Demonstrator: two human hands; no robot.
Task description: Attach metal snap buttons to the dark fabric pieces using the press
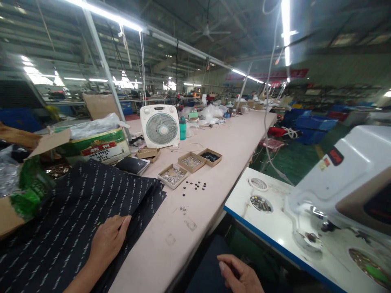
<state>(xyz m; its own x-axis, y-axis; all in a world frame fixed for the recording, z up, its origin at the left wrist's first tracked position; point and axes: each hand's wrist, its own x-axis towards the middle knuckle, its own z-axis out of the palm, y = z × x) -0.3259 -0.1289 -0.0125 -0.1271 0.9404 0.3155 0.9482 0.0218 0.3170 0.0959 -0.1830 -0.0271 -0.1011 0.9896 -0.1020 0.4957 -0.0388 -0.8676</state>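
My left hand [106, 242] lies flat, fingers together, on a stack of dark fabric pieces with pale dashes [76, 203] at the near left of a long pinkish table [195, 195]. My right hand [240, 274] hovers low at the bottom edge, between the table and a white machine [345, 179]. Its fingers are loosely curled and nothing shows in them. Three small cardboard trays of metal parts [191, 161] and several loose dark buttons [195, 186] sit beyond the fabric.
A white box fan [159, 126] and a teal bottle [182, 128] stand mid-table. Open cartons with plastic bags [94, 140] crowd the left. The machine's white table [275, 228] has recessed cups of parts. Cables hang from above. Blue crates lie at the right.
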